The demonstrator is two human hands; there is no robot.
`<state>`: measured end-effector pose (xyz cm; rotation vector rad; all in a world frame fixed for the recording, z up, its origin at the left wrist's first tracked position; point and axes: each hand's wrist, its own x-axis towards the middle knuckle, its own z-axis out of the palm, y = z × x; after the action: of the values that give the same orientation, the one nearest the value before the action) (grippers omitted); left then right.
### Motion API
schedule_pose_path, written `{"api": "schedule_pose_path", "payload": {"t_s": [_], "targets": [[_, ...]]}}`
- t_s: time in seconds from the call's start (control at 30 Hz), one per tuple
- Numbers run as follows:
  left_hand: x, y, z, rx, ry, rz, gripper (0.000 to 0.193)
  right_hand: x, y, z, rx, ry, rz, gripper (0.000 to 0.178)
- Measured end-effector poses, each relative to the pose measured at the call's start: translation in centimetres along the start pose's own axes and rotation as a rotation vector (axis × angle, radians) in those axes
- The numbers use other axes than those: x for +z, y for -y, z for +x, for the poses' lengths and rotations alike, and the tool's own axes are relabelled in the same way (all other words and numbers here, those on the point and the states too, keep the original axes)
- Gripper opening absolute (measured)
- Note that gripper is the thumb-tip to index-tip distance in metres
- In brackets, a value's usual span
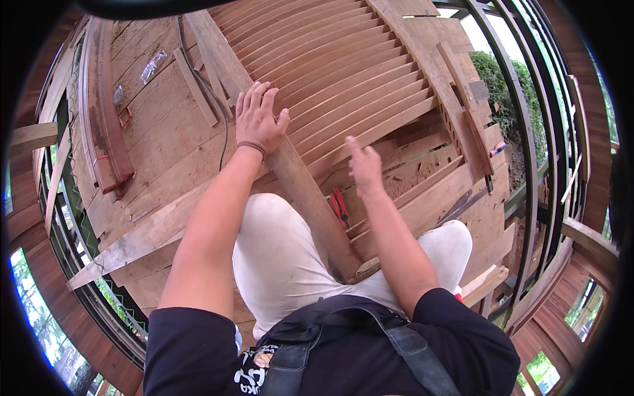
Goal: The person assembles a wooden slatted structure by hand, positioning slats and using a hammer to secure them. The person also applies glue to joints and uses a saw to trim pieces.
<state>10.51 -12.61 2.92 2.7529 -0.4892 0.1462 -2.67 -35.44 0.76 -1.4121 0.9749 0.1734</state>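
Observation:
A wooden louvred panel with several parallel slats lies in front of me, set between two long side rails. My left hand, with a beaded bracelet at the wrist, rests on the left side rail, fingers spread and holding nothing. To the right, my right hand hovers over the gap below the lowest slat. One finger stretches toward that slat; the other fingers are loosely bent, with nothing visible in them. A red and black hand tool lies in the gap near the left rail.
Plank flooring carries sawdust and loose wood strips. A dark cable runs along the left rail. Reddish-brown boards lie at far left. A screwdriver lies beyond the right rail, near dark metal railing bars.

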Motion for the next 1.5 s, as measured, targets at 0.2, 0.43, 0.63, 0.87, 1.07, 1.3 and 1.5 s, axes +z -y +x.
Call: {"api": "schedule_pose_path", "payload": {"t_s": [0.2, 0.43, 0.63, 0.87, 1.07, 1.3, 1.5], "targets": [[0.2, 0.1, 0.0, 0.01, -0.005, 0.001, 0.054, 4.0, -3.0, -1.3, -0.048, -0.052, -0.05, 0.044], [0.2, 0.2, 0.2, 0.023, -0.003, 0.031, 0.055, 4.4, -1.5, -2.5, -0.093, -0.141, -0.054, 0.042], [0.6, 0.5, 0.2, 0.047, -0.015, 0.028, 0.054, 4.2, -2.0, -1.7, -0.026, -0.126, 0.027, 0.037], [0.4, 0.3, 0.2, 0.02, 0.014, 0.029, 0.056, -0.2, 0.8, 0.5, -0.184, -0.117, -0.012, 0.041], [0.3, 0.3, 0.0, 0.03, -0.006, 0.022, 0.054, -5.9, 4.1, 8.3, -0.123, -0.304, -0.092, 0.053], [0.0, 0.0, 0.2, 0.012, 0.006, 0.016, 0.054, -5.5, 5.3, 6.7, -0.051, -0.179, 0.158, 0.036], [0.0, 0.2, 0.3, 0.015, 0.015, 0.022, 0.057, -6.2, 7.1, 6.5, 0.061, -0.09, 0.135, 0.037]]}}
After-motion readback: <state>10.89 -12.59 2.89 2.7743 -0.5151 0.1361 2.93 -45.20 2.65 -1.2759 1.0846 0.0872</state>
